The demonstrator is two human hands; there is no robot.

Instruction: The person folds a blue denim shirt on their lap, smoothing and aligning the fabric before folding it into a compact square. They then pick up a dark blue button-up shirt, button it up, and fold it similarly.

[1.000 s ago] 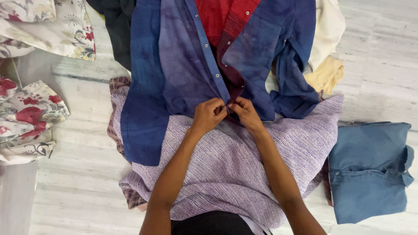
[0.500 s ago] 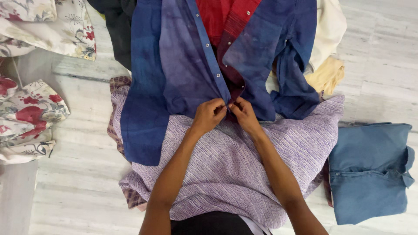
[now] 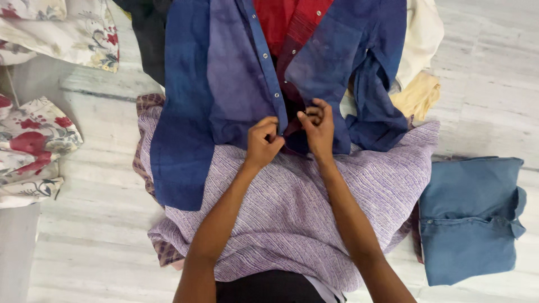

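Note:
A dark blue button-up shirt (image 3: 236,84) lies open on a pile of clothes, with a red garment (image 3: 278,17) showing inside it. My left hand (image 3: 264,140) pinches the shirt's button placket near its lower end. My right hand (image 3: 317,126) grips the opposite front edge a little higher, fingers curled around the cloth. Both hands are close together at the shirt's centre front. Under the shirt and my forearms spreads a lilac striped cloth (image 3: 303,207).
A folded light blue shirt (image 3: 469,219) lies on the floor at the right. Cream and yellow garments (image 3: 421,67) sit at the upper right, a dark garment (image 3: 149,39) at the top left, and floral fabric (image 3: 33,140) along the left edge. The floor is pale marble.
Both hands have shifted slightly up the shirt front; my right hand has risen higher along its edge. The view has drifted a little.

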